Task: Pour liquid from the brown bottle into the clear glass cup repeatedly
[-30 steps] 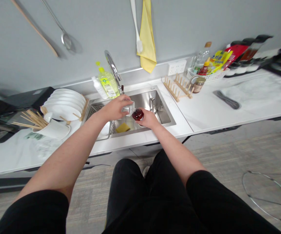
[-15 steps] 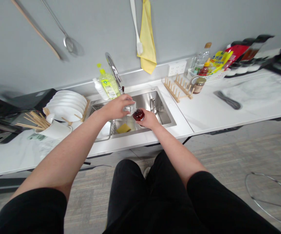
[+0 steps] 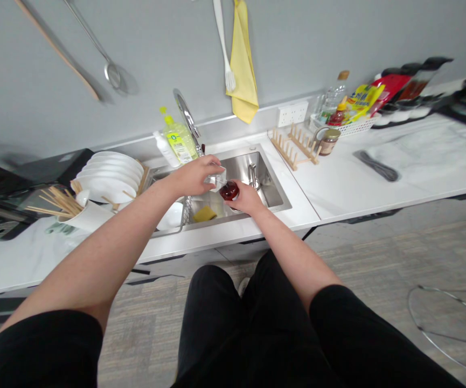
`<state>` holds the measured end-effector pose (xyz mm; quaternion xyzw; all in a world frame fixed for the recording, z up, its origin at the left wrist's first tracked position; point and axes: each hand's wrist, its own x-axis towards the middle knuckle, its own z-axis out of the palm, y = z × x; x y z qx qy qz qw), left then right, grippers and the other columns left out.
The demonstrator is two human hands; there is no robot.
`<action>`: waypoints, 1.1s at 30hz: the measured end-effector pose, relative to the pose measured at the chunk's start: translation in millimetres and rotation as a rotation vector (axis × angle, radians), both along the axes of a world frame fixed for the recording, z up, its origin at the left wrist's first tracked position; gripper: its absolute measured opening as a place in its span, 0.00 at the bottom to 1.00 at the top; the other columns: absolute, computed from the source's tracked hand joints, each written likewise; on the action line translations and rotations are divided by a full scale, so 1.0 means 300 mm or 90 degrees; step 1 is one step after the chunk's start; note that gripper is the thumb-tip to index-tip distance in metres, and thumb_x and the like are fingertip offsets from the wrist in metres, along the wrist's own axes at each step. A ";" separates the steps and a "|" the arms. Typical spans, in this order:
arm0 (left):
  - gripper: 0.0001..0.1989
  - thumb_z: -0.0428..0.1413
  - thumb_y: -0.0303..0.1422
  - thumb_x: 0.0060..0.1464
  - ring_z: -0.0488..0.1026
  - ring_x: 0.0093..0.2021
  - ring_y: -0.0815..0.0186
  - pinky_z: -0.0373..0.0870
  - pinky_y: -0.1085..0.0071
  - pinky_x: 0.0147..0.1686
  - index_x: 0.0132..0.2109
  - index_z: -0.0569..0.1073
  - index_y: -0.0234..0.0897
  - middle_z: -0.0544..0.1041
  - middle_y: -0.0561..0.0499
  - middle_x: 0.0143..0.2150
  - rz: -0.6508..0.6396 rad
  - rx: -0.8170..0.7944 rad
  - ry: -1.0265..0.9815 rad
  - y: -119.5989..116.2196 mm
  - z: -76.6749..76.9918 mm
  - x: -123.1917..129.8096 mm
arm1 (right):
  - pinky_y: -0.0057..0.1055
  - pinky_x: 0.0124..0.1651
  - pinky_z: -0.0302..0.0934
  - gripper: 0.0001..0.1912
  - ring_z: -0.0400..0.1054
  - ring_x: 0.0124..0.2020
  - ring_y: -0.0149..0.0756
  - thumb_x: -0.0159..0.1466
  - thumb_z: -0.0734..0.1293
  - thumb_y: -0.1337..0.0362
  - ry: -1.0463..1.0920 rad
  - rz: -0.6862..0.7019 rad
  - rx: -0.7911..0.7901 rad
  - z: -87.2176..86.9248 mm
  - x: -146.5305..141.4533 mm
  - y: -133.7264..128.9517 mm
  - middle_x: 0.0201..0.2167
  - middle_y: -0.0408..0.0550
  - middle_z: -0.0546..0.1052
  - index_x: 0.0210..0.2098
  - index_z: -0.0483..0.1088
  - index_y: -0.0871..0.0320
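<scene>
Over the sink, my left hand is closed around a small clear glass, tilted toward the right. My right hand grips a container of dark red liquid, just below and right of the glass. The glass rim and the red container are close together; whether they touch I cannot tell. Beneath my hands a yellow sponge lies in the sink basin. A white bowl sits in the wire rack at the sink's left side.
Behind the sink rise a faucet and a soap bottle. Stacked white plates and a chopstick holder stand left. To the right are a wooden rack, a small jar and a basket of condiments.
Both hands keep nearly the same pose over the sink, still holding the glass and the red container. The camera view has shifted very slightly.
</scene>
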<state>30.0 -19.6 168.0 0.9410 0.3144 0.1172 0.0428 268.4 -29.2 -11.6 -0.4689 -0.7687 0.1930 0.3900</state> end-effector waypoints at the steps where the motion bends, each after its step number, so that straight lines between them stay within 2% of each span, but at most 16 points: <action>1: 0.28 0.67 0.38 0.61 0.75 0.67 0.44 0.73 0.43 0.70 0.68 0.82 0.45 0.75 0.39 0.67 0.000 0.001 0.000 0.000 0.001 0.000 | 0.51 0.65 0.75 0.47 0.83 0.61 0.59 0.57 0.86 0.52 0.002 0.000 0.000 0.000 0.000 -0.001 0.61 0.55 0.86 0.70 0.71 0.53; 21: 0.29 0.66 0.36 0.60 0.75 0.66 0.44 0.73 0.44 0.71 0.68 0.82 0.42 0.75 0.38 0.67 -0.020 0.023 0.060 0.002 0.035 0.032 | 0.51 0.65 0.76 0.46 0.83 0.61 0.58 0.57 0.86 0.51 0.007 0.002 -0.002 0.006 0.003 -0.003 0.60 0.53 0.86 0.70 0.71 0.51; 33: 0.30 0.67 0.36 0.59 0.75 0.66 0.44 0.72 0.45 0.71 0.68 0.82 0.47 0.75 0.41 0.67 -0.026 0.015 0.068 0.027 0.032 0.035 | 0.52 0.65 0.76 0.46 0.82 0.61 0.58 0.58 0.85 0.51 -0.004 -0.006 -0.006 -0.001 0.001 0.001 0.60 0.53 0.85 0.71 0.70 0.50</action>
